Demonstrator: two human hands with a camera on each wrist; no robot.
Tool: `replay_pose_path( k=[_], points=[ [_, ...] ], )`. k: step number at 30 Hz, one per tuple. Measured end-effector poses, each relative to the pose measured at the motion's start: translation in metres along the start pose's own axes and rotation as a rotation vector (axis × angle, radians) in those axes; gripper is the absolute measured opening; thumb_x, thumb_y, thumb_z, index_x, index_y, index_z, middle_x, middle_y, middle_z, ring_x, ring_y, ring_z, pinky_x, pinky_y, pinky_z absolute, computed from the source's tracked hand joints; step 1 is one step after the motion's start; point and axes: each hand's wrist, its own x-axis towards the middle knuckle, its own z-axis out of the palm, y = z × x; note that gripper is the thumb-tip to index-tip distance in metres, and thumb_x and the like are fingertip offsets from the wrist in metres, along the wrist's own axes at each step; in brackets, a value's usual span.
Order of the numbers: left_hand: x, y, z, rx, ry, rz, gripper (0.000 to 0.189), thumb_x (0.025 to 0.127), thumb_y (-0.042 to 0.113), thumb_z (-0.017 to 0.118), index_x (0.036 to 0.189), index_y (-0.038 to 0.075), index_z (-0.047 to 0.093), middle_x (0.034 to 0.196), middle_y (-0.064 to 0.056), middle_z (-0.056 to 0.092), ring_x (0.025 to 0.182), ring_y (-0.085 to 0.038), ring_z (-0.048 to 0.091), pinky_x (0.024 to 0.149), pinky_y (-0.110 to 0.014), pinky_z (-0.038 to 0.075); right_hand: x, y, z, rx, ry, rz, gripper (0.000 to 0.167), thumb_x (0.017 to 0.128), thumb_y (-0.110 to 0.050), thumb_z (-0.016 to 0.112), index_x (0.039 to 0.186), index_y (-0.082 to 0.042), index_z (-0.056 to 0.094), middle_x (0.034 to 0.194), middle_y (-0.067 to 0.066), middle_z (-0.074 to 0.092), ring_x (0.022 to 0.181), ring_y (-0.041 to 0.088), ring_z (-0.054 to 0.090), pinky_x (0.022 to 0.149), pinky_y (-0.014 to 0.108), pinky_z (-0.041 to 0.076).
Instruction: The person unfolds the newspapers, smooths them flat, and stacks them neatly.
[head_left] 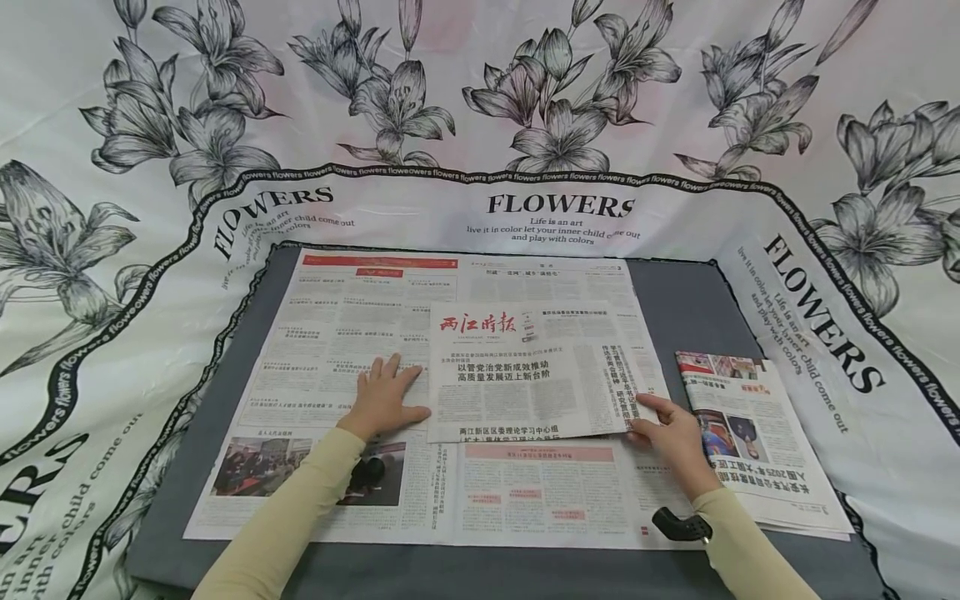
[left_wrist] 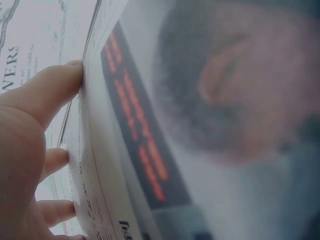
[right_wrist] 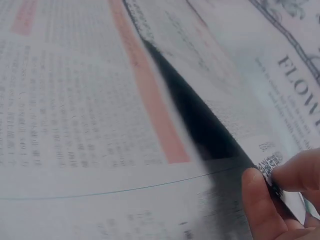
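A folded newspaper (head_left: 517,396) with a red masthead lies over the middle of a wide spread-out newspaper (head_left: 536,500). My left hand (head_left: 386,396) rests on the spread sheet with its fingers apart, the thumb close to the folded paper's left edge. At the lower right corner of the folded newspaper, my right hand (head_left: 672,437) pinches the edge between thumb and fingers. In the right wrist view that edge is lifted slightly, with a dark gap beneath it. The left wrist view shows thumb and fingertips (left_wrist: 60,212) against the paper, beside a blurred printed photo.
Another folded newspaper (head_left: 765,442) with colour photos lies at the right side of the dark grey table (head_left: 690,300). Floral-printed white cloth (head_left: 420,200) rises around the table's back and sides. A black band (head_left: 681,525) sits at the right wrist.
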Motion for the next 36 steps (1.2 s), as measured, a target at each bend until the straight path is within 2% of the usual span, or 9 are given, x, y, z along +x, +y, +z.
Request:
replay_pose_path(
  k=[5, 8, 11, 13, 18, 22, 28, 33, 36],
  points=[
    [-0.002, -0.001, 0.0, -0.007, -0.008, -0.002, 0.083, 0.084, 0.054, 0.076, 0.152, 0.013, 0.049, 0.164, -0.029, 0.027, 0.151, -0.059, 0.018, 0.115, -0.079, 0.017, 0.009, 0.014, 0.009, 0.203, 0.006, 0.076, 0.06, 0.101, 0.003, 0.055, 0.157, 0.0, 0.034, 0.172, 0.017, 0.011, 0.076, -0.002, 0.07, 0.077, 0.021, 0.06],
    [-0.002, -0.001, 0.0, -0.008, -0.007, -0.002, 0.083, 0.084, 0.054, 0.075, 0.152, 0.014, 0.049, 0.165, -0.028, 0.027, 0.151, -0.059, 0.018, 0.116, -0.078, 0.017, 0.009, 0.015, 0.011, 0.285, 0.026, 0.085, 0.063, 0.101, 0.003, 0.054, 0.159, -0.001, 0.029, 0.167, 0.022, 0.022, 0.078, 0.0, 0.068, 0.077, 0.021, 0.06],
    [-0.001, -0.001, 0.0, 0.008, 0.001, -0.002, 0.084, 0.084, 0.055, 0.075, 0.152, 0.014, 0.049, 0.164, -0.028, 0.028, 0.151, -0.059, 0.019, 0.115, -0.078, 0.018, 0.004, 0.014, 0.011, 0.389, 0.029, 0.103, 0.072, 0.102, 0.0, 0.055, 0.164, -0.01, 0.02, 0.141, 0.015, 0.049, 0.083, 0.001, 0.069, 0.081, 0.021, 0.06],
    [-0.001, -0.001, -0.001, 0.014, 0.008, 0.002, 0.084, 0.083, 0.055, 0.075, 0.151, 0.013, 0.05, 0.164, -0.029, 0.029, 0.15, -0.06, 0.02, 0.115, -0.078, 0.019, -0.003, 0.013, 0.012, 0.467, 0.025, 0.121, 0.078, 0.103, -0.002, 0.053, 0.166, -0.018, 0.011, 0.122, 0.003, 0.052, 0.087, 0.002, 0.07, 0.084, 0.021, 0.06],
    [0.001, -0.002, -0.006, 0.003, 0.013, 0.005, 0.083, 0.085, 0.054, 0.075, 0.152, 0.013, 0.049, 0.164, -0.028, 0.027, 0.151, -0.058, 0.018, 0.116, -0.078, 0.017, -0.02, 0.01, 0.025, 0.574, 0.006, 0.11, 0.082, 0.105, -0.004, 0.048, 0.166, -0.024, -0.004, 0.111, -0.002, 0.055, 0.093, 0.003, 0.072, 0.089, 0.023, 0.059],
    [0.002, -0.004, -0.007, 0.007, 0.014, 0.002, 0.084, 0.085, 0.055, 0.075, 0.152, 0.014, 0.048, 0.165, -0.028, 0.027, 0.151, -0.058, 0.018, 0.115, -0.078, 0.018, -0.026, 0.008, 0.044, 0.566, -0.046, 0.065, 0.078, 0.105, -0.003, 0.049, 0.165, -0.015, 0.001, 0.111, -0.001, 0.057, 0.096, 0.002, 0.072, 0.091, 0.023, 0.058],
    [0.001, -0.005, -0.004, 0.005, 0.001, -0.013, 0.084, 0.085, 0.055, 0.075, 0.153, 0.014, 0.048, 0.165, -0.027, 0.026, 0.152, -0.058, 0.017, 0.116, -0.078, 0.016, -0.026, -0.001, 0.078, 0.477, -0.136, 0.015, 0.067, 0.103, -0.001, 0.051, 0.162, -0.001, 0.017, 0.116, 0.004, 0.054, 0.095, 0.002, 0.071, 0.089, 0.021, 0.058],
    [0.0, -0.004, -0.001, -0.005, -0.01, -0.011, 0.084, 0.085, 0.055, 0.075, 0.153, 0.015, 0.048, 0.166, -0.027, 0.025, 0.152, -0.057, 0.016, 0.117, -0.077, 0.015, -0.02, -0.007, 0.105, 0.437, -0.13, 0.021, 0.063, 0.101, 0.001, 0.055, 0.158, 0.001, 0.028, 0.098, 0.002, 0.067, 0.088, 0.004, 0.072, 0.083, 0.021, 0.059],
    [0.0, -0.004, 0.0, -0.019, -0.007, -0.006, 0.083, 0.085, 0.055, 0.075, 0.152, 0.015, 0.048, 0.166, -0.027, 0.026, 0.152, -0.057, 0.016, 0.117, -0.078, 0.015, -0.015, -0.011, 0.118, 0.386, -0.11, 0.03, 0.061, 0.1, -0.001, 0.058, 0.156, -0.002, 0.034, 0.094, 0.0, 0.071, 0.083, 0.004, 0.073, 0.077, 0.021, 0.059]
  ],
)
